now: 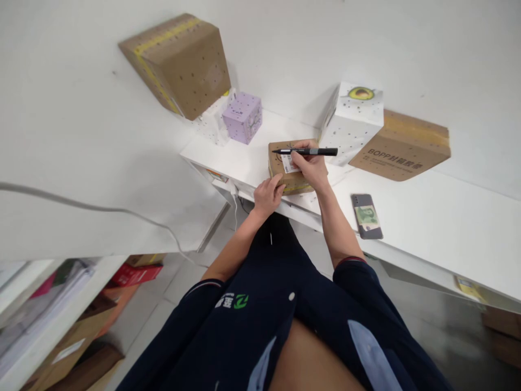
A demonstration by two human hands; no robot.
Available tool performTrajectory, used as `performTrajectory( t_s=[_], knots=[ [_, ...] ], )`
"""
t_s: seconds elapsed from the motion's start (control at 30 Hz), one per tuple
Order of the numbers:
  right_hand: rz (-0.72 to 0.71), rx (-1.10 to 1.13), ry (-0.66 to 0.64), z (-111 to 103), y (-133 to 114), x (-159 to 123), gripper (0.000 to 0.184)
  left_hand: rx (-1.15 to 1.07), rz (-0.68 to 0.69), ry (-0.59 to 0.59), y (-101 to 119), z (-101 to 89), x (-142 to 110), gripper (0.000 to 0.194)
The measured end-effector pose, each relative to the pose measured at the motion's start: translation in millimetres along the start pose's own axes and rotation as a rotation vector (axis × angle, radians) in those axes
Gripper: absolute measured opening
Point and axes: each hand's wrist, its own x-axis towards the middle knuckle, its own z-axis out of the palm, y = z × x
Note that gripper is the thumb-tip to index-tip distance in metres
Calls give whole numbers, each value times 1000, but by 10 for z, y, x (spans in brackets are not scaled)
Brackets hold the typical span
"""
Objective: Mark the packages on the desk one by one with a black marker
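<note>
A small brown cardboard box (299,182) lies near the front edge of the white desk, with yellow tape along its side. On its top are a white printed label (290,164) and some dark drawn marks. My right hand (312,165) is closed around a black marker pen (328,152), whose tip points left over the upper left part of the box. Whether the tip touches the cardboard I cannot tell. With fingers bent, my left hand (269,194) rests against the box's lower left corner and steadies it.
Behind the box stand a purple box (243,117), a large carton (191,68), a white box with an avocado picture (354,122) and a brown BOPP carton (401,146). A phone (367,216) lies right on the desk (439,228). A grey cable (101,208) hangs at left.
</note>
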Motion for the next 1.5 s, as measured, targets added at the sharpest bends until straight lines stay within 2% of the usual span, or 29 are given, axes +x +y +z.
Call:
performTrajectory(
  t_s=[0.2, 0.33, 0.47, 0.6, 0.73, 0.9, 1.23, 1.5],
  knots=[
    [111, 14, 0, 6, 97, -29, 37, -60, -34, -17, -34, 16, -31, 32],
    [57, -79, -48, -13, 68, -38, 32, -61, -41, -26, -41, 15, -35, 32],
    [18, -153, -23, -13, 84, -42, 23, -98, -42, -36, -48, 9, -28, 33],
    [-10, -105, 22, 2, 171, -51, 33, -106, -69, -44, -58, 17, -35, 35],
    [-44, -167, 39, 24, 171, -63, 42, -152, -97, -62, -69, 29, -50, 37],
    [-57, -274, 67, 55, 62, -78, 41, -140, -108, -78, -67, 32, -50, 38],
    [-61, -287, 3, 58, 39, -82, 39, -158, -85, -54, -64, 27, -51, 35],
    [-75, -303, 24, 58, 10, -63, 40, -151, -112, -77, -79, 41, -68, 38]
  ],
)
